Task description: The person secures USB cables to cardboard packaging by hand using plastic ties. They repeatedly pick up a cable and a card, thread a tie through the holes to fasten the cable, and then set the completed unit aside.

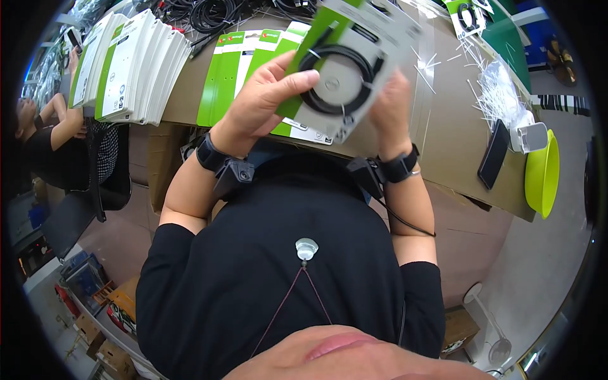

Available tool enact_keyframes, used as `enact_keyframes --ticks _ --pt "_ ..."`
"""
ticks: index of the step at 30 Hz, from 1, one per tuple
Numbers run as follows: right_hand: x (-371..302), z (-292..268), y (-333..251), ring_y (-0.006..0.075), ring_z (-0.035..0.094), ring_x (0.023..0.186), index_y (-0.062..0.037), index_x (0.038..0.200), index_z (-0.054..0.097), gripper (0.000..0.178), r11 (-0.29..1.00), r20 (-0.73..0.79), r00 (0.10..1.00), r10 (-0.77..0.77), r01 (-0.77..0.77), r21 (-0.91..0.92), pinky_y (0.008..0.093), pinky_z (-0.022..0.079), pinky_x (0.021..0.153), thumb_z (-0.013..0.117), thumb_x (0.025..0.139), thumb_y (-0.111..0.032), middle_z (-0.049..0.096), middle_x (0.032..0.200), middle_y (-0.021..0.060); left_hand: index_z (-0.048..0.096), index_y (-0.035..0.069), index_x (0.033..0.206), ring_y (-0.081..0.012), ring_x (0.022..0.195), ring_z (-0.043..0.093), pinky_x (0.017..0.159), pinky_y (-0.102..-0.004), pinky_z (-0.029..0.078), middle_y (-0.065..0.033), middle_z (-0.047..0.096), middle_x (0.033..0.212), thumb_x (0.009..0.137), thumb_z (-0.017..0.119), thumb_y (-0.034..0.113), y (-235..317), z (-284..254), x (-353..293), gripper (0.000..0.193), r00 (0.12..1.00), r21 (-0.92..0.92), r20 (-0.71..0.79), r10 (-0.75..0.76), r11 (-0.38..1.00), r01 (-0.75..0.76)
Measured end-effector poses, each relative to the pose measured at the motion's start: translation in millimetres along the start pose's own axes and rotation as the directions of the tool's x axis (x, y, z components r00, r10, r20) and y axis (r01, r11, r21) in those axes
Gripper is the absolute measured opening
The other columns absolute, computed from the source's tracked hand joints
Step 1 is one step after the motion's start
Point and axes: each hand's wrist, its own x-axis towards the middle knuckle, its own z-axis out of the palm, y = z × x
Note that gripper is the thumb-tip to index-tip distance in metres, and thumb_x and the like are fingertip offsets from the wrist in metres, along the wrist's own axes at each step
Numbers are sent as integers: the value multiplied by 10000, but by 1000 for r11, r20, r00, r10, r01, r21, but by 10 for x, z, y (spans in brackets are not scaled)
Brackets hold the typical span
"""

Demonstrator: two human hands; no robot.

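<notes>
Over the table in front of me, my left hand (pixel 263 95) grips the left side of a green and grey packaging card (pixel 334 130), thumb on the front. A coiled black cable (pixel 323 106) lies against the card's face, bound with white zip ties. My right hand (pixel 391 111) is at the card's right edge, blurred, its fingers partly hidden behind the card. More green and white cards (pixel 218 82) lie flat on the table beneath and beside my left hand.
Stacks of cards (pixel 130 69) stand at the left, and black cables (pixel 212 14) lie at the back. White zip ties (pixel 500 92), a black phone (pixel 493 155) and a lime-green bowl (pixel 542 174) sit at the right. Another person (pixel 54 139) works at the far left.
</notes>
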Motion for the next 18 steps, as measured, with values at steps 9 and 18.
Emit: enact_keyframes --ticks 9,18 --pt "16 112 -519 287 519 1136 -42 887 673 173 779 26 924 -382 337 -529 384 436 923 735 738 -103 629 1089 83 410 10 1301 -159 1034 579 858 -309 507 -102 571 1165 927 522 100 -22 -5 67 400 986 -115 -124 109 986 -124" --pt "-59 301 -299 301 507 1165 -44 841 661 170 833 -35 954 -298 242 -498 390 440 927 755 704 -80 640 1027 70 444 -19 1241 -153 1020 579 855 -287 499 -105 574 1153 936 517 108 -131 -78 82 338 975 70 -177 134 990 -123"
